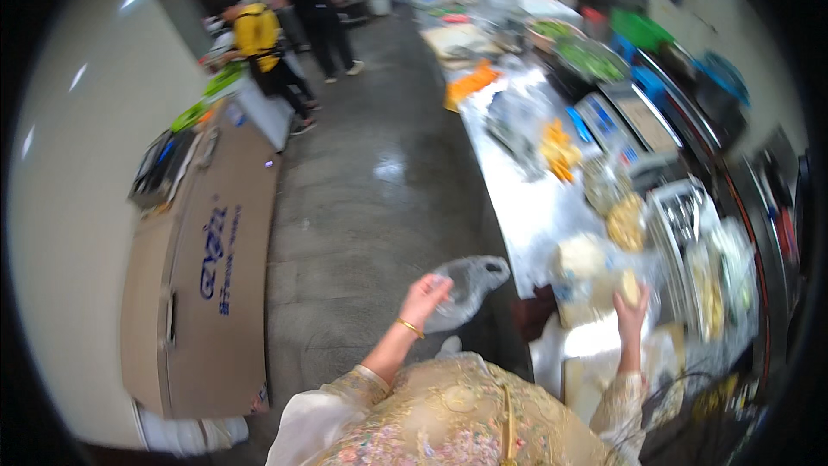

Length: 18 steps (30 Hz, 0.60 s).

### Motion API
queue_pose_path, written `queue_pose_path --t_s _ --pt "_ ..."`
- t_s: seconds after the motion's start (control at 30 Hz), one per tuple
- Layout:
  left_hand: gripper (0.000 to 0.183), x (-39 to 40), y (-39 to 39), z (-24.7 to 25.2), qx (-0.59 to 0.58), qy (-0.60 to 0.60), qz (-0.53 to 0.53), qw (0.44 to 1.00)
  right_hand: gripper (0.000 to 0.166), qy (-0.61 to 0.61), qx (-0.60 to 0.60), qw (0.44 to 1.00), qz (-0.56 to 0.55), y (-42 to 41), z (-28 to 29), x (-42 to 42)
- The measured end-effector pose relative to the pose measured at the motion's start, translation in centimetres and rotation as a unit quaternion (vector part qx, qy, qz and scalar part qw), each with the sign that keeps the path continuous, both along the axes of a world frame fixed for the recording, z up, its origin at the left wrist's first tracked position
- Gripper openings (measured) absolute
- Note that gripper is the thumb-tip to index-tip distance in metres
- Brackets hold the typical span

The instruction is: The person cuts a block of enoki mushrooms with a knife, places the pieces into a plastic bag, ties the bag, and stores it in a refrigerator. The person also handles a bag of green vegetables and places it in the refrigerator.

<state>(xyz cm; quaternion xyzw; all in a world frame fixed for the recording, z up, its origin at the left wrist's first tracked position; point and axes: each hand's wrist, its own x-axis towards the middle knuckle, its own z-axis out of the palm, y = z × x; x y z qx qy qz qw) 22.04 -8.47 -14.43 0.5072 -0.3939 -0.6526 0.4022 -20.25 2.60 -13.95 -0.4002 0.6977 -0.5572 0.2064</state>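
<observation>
A thin clear plastic bag (467, 291) hangs from my left hand (424, 301), pinched in the fingers above the floor, to the left of the steel table. My right hand (631, 310) is over the table, gripping a pale yellowish block (628, 287) whose exact kind I cannot tell. Just left of that hand lie clear plastic wrapping and a pale slab (582, 307). A round whitish lump (581, 256), apparently bagged, sits behind the slab. Farther back is a bag of yellowish food (626, 223).
The steel worktable (537, 220) runs away on my right, carrying orange rubber gloves (557, 150), a scale (608, 120) and a utensil tray (682, 213). A long brown cabinet (220, 272) lines the left wall. Several people stand farther off, one in a yellow top (257, 32). Grey floor (369, 207) lies between.
</observation>
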Motion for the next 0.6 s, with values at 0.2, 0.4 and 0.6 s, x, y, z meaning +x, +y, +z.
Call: queue_pose_path --t_s 0.2,0.4,0.6 --pt "0.009 -0.7 -0.2 1.1 -0.028 0.025 -0.015 0.999 0.04 -0.134 -0.135 0.982 -0.013 1.4 3.4 -0.2" --pt "0.008 -3.3 -1.5 1.8 -0.039 0.057 -0.067 0.995 0.028 -0.355 -0.358 0.863 0.016 3.9 5.7 -2.3" --pt "0.015 -4.2 -1.1 4.6 -0.069 0.021 -0.085 0.994 0.068 -0.397 -0.405 0.823 0.019 7.3 5.9 -4.2"
